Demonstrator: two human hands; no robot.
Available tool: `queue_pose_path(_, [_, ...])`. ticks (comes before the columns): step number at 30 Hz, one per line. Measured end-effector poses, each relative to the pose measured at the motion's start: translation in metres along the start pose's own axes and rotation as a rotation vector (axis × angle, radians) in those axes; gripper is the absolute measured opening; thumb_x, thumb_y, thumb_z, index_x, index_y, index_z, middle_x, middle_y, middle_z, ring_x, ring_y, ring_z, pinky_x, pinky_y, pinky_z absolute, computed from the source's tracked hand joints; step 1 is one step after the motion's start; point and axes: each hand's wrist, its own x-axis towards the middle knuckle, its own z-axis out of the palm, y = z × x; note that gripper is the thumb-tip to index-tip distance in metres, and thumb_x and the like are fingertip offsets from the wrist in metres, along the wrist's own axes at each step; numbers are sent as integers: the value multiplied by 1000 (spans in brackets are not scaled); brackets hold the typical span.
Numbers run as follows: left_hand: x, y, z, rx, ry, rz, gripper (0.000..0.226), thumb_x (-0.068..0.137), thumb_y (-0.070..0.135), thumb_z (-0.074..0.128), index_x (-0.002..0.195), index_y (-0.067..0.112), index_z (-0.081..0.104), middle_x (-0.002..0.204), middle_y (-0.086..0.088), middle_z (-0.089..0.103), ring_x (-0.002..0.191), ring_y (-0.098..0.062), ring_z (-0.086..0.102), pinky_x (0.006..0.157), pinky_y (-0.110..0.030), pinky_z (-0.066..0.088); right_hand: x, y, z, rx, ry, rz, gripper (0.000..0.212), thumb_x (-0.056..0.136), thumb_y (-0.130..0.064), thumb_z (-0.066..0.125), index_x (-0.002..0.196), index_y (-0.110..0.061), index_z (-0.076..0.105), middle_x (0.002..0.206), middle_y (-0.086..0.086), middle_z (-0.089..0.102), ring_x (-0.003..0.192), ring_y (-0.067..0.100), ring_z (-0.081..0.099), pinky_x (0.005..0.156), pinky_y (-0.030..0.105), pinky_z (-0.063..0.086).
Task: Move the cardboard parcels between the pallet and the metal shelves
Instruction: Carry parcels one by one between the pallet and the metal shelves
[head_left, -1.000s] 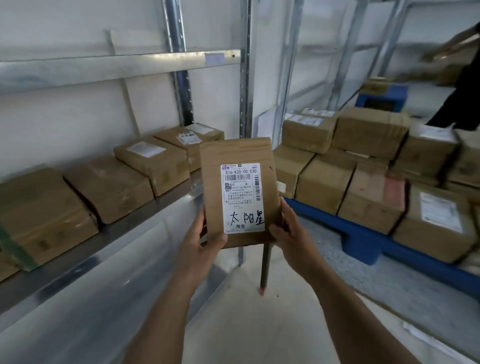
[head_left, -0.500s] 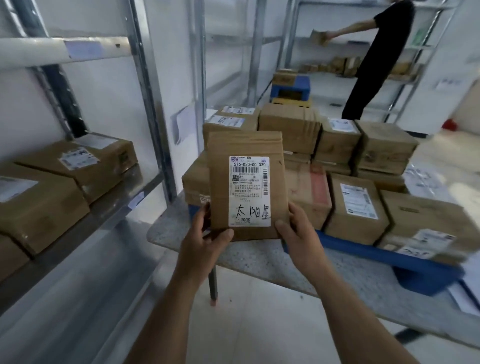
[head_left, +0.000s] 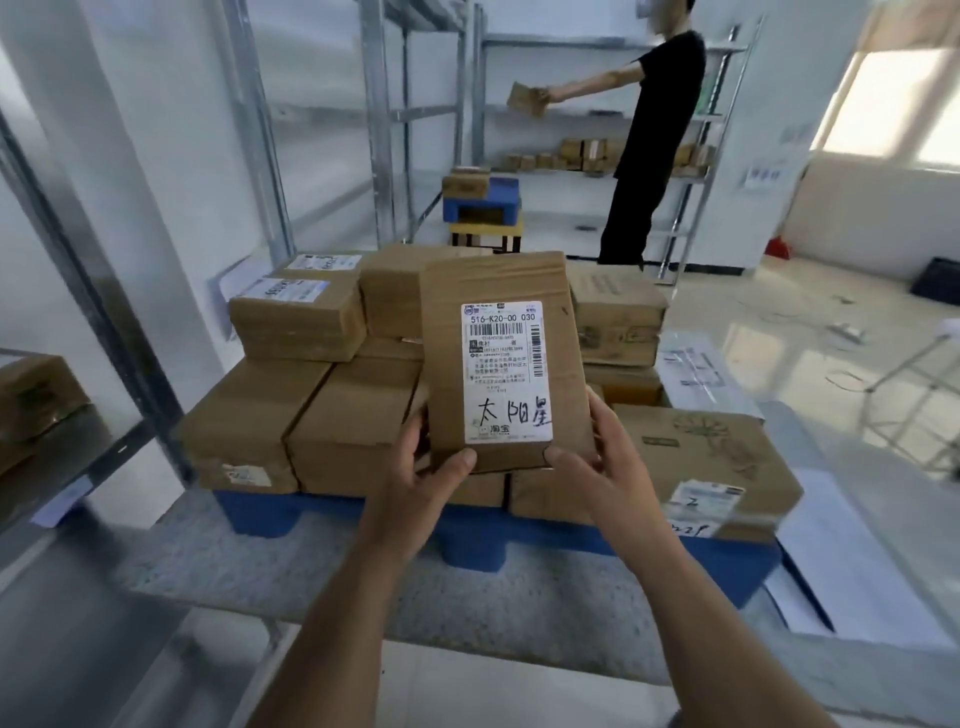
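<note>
Both hands, left (head_left: 415, 488) and right (head_left: 605, 467), clamp an upright labelled parcel (head_left: 504, 364) by its bottom corners. Held that low above the stacked pallet (head_left: 519, 525), it could tip forward.

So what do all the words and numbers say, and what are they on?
"516-K20-00 030": top of the white shipping label on the flat brown cardboard parcel that the left hand and right hand hold.
"太阳星": handwritten on that label.
"淘宝": printed below it.
"2": white label on the right-hand pallet box.
Small print, other box labels and wall papers: too blurred.
</note>
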Motion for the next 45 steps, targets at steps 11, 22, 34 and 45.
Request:
queue_pose_path(11, [55,53,167,166,-12,245,62,84,43,64,140,34,37,105,49,47,97,29,43,71,7,35,33,12,-170,-81,142,-144,59,79,-24,59,109,-71,42,106,-30,61,98,-3,60,70,8,48])
queue_pose_path(22, [95,57,283,99,-220,130,65,83,44,64,139,32,32,126,7,56,114,-8,54,93,-31,48,51,69,-274,-92,258,-58,47,90,-13,60,118,-49,47,106,-30,64,96,-7,61,70,4,45])
queue_pose_path(34, [165,40,330,158,-242,65,63,84,52,58,140,34,34,137,8,48,122,-10,47,98,-33,43,114,115,-309,-164,223,104,35,92,-28,57,123,-41,45,104,-30,64,94,-4,63,76,15,51])
queue_pose_path(45, [220,13,338,279,-96,-6,57,94,45,46,145,27,29,143,1,42,127,-13,42,94,-22,35,185,151,-305,-214,178,240,44,91,-44,54,132,-32,42,109,-15,60,93,-2,57,68,13,44])
